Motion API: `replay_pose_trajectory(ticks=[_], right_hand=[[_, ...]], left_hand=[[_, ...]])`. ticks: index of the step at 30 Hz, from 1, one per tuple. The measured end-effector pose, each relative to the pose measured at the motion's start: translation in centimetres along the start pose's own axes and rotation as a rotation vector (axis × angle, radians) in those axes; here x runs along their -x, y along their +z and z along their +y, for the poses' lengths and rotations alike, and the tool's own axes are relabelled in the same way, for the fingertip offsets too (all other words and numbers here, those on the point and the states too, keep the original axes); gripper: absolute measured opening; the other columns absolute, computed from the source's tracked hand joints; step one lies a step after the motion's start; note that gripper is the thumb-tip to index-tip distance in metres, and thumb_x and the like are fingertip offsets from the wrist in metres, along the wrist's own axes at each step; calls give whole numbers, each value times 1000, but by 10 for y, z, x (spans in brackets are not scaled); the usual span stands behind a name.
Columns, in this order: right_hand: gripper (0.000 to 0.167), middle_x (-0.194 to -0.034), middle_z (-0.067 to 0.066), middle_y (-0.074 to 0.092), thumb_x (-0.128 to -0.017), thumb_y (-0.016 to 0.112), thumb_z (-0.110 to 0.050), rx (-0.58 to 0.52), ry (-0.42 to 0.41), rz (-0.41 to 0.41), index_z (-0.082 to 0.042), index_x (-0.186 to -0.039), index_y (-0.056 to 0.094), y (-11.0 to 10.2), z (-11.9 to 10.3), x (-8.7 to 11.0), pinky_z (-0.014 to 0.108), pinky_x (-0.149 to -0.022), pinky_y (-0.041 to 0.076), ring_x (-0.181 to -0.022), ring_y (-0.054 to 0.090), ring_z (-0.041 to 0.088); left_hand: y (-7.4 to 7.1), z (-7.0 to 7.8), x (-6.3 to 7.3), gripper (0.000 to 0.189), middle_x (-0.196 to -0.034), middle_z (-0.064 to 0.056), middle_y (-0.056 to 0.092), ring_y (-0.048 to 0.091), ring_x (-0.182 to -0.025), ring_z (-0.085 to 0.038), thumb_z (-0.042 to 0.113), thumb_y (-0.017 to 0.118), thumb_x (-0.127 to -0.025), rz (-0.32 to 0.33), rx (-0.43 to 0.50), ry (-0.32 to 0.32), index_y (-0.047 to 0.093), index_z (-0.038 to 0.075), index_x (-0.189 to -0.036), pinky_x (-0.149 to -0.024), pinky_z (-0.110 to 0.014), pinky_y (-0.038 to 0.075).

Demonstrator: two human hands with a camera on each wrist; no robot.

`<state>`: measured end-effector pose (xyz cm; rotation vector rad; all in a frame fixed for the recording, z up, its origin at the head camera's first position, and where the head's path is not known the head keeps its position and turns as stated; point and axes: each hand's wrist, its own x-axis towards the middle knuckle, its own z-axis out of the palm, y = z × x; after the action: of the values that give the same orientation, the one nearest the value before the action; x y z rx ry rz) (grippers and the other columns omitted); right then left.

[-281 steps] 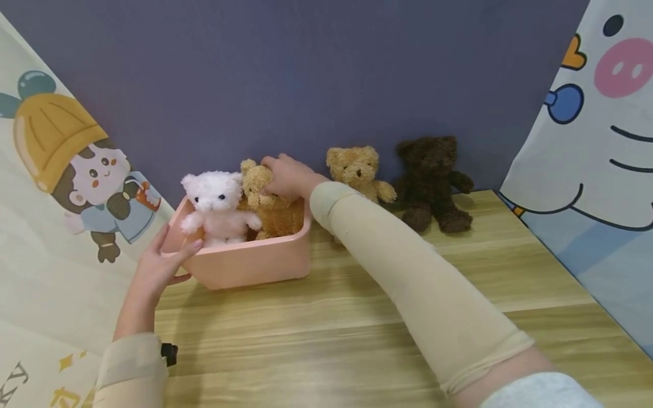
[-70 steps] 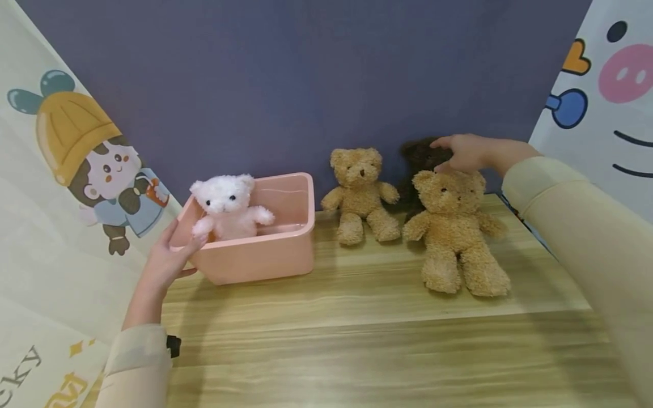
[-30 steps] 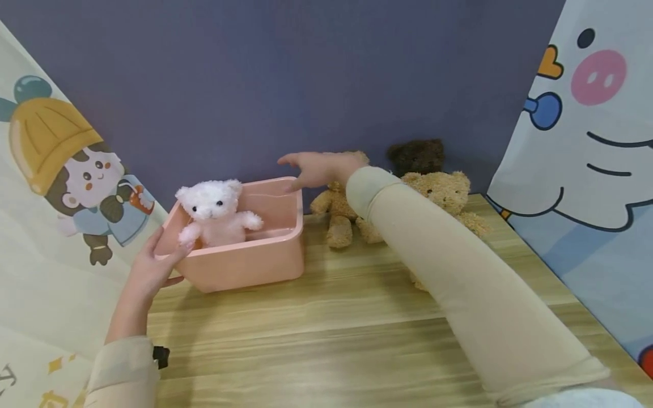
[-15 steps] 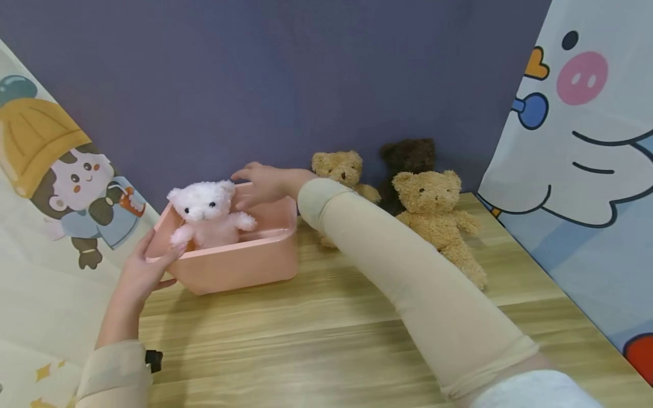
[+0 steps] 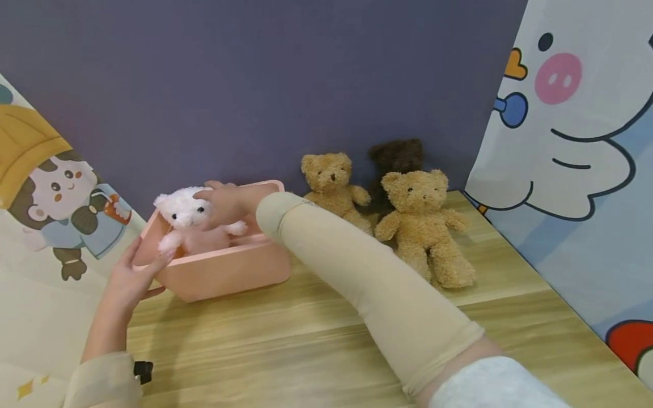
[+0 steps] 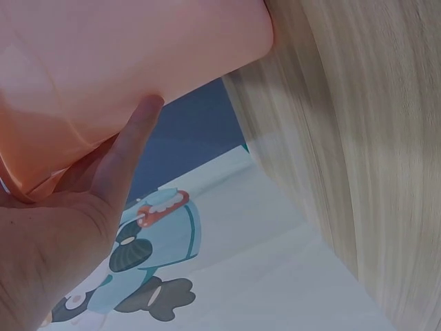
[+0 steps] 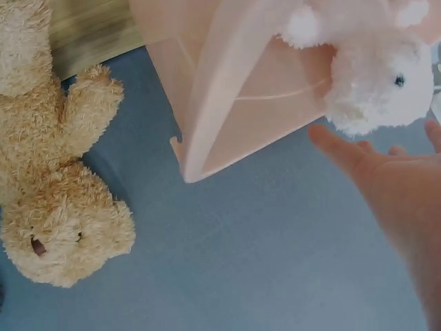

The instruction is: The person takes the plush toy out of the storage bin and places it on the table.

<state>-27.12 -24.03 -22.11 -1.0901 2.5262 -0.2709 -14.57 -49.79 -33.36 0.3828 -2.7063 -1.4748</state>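
A white-and-pink teddy bear [image 5: 182, 207] sits upright in the left part of a pink plastic bin [image 5: 229, 276]. My left hand [image 5: 128, 280] grips the bin's left end, thumb at the rim and fingers against the outer wall; the left wrist view shows that hand [image 6: 83, 214] against the pink wall. Over the bin, my right hand [image 5: 229, 205] is at the side of the white bear's head, fingers spread. In the right wrist view, the right hand [image 7: 400, 189] has its fingertips right by the white bear's head [image 7: 375, 83].
Right of the bin, a tan teddy bear [image 5: 329, 173] leans on the dark wall [image 5: 306, 85]. Another tan bear [image 5: 420, 226] sits before a dark brown bear [image 5: 400, 156], partly hiding it. All stand on a wood-grain table [image 5: 285, 345] between cartoon-printed side panels.
Over the last seconds a tan bear went from the bin to in front of the brown bear. My right hand then moved left to the white bear. My left hand stays on the bin.
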Motion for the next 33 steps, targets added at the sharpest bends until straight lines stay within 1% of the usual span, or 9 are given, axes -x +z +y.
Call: replay_pose_trajectory(ticks=[2, 6, 9, 12, 16, 20, 22, 27, 33], right_hand=[[86, -175, -22, -22, -101, 55, -68, 2, 9, -18, -54, -167, 1, 3, -4, -3, 35, -139, 11, -166, -13, 7], [88, -177, -16, -23, -102, 49, -72, 95, -4, -37, -49, -168, -4, 8, -15, -12, 33, -139, 5, -166, -14, 10], [89, -179, -11, -16, -102, 47, -73, 176, -36, -16, -43, -171, -1, 11, -26, -22, 33, -139, 2, -167, -11, 12], [87, -181, -9, -9, -103, 48, -69, 204, -42, 17, -41, -172, 3, 13, -33, -31, 35, -139, 2, -168, -6, 12], [86, -180, -11, -8, -103, 48, -68, 194, -9, 30, -43, -171, 3, 11, -35, -34, 35, -139, 0, -167, -6, 11], [90, -180, -11, -11, -103, 47, -69, 184, 5, 8, -42, -171, -5, 11, -33, -35, 34, -139, 0, -167, -6, 11], [94, -180, -12, -8, -103, 49, -67, 167, -2, 0, -38, -171, -10, 11, -32, -36, 32, -139, 0, -167, -4, 9], [101, -178, -22, 2, -103, 57, -59, 108, 54, -32, -40, -168, -18, 12, -35, -38, 25, -137, 4, -166, 0, 3], [97, -180, -15, -7, -105, 50, -62, 227, 129, -71, -38, -168, -19, 17, -35, -39, 28, -138, 2, -167, -6, 10]], left_hand=[[0, -2, 2, 105, -175, -32, -9, 31, -149, -66, 53, 58, -106, 1, -3, -6, -18, 20, -169, -75, -41, 69], [0, -6, 2, 103, -176, -31, -10, 32, -148, -65, 52, 58, -106, 4, 6, -9, -17, 20, -170, -74, -40, 69], [0, -12, 4, 103, -176, -29, -10, 32, -148, -63, 51, 59, -106, 13, 24, -5, -16, 19, -170, -71, -35, 69], [0, -12, 5, 103, -176, -29, -9, 30, -149, -62, 51, 59, -106, 18, 28, -6, -15, 20, -170, -69, -33, 68], [1, -8, 2, 103, -176, -28, -9, 28, -151, -63, 52, 59, -106, 15, 19, -4, -16, 21, -170, -69, -32, 68], [1, -6, -1, 104, -176, -30, -6, 32, -148, -62, 53, 60, -105, 20, 9, 11, -15, 19, -170, -69, -32, 68], [1, -6, -1, 105, -176, -31, -5, 34, -147, -62, 54, 60, -105, 23, 6, 11, -14, 19, -170, -68, -33, 68], [1, -6, -1, 106, -177, -29, -6, 34, -148, -62, 54, 61, -104, 26, 21, 2, -14, 21, -171, -69, -35, 69], [2, -6, -1, 106, -177, -28, -6, 33, -149, -61, 53, 62, -104, 23, 39, 10, -13, 21, -171, -70, -33, 68]])
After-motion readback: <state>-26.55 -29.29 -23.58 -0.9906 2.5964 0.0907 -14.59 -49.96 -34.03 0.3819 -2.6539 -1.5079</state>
